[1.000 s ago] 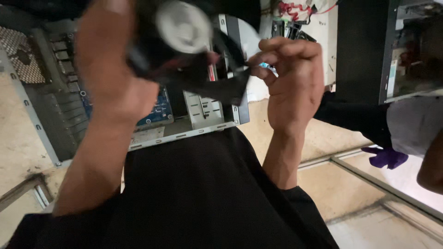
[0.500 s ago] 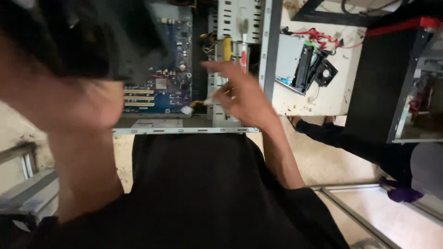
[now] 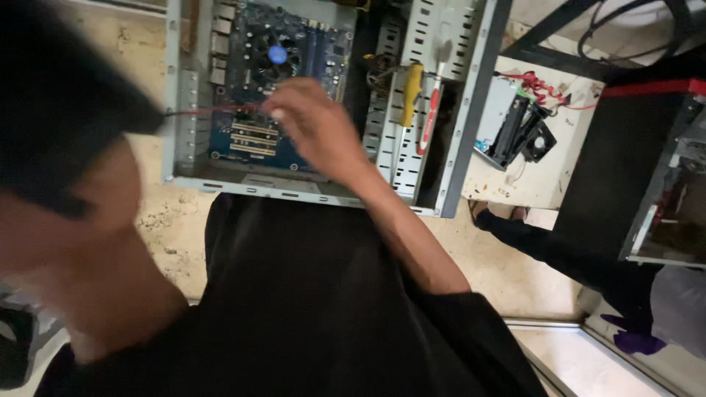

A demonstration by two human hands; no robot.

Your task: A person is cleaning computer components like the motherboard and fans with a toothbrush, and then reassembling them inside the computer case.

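Since a moment ago we are reaching our right hand [image 3: 312,121], fingers pinched together on a thin red wire [image 3: 209,111], over the blue motherboard [image 3: 276,88] in the open computer case [image 3: 456,132]; our left hand [image 3: 81,220] is blurring, grip unclear.

Black short-sleeved shirt, bare forearms; right hand [image 3: 316,125] bare, no glove.

R hand [image 3: 312,125] reaching fwd, fingers curled; L hand [image 3: 88,220] raised close, blurred.
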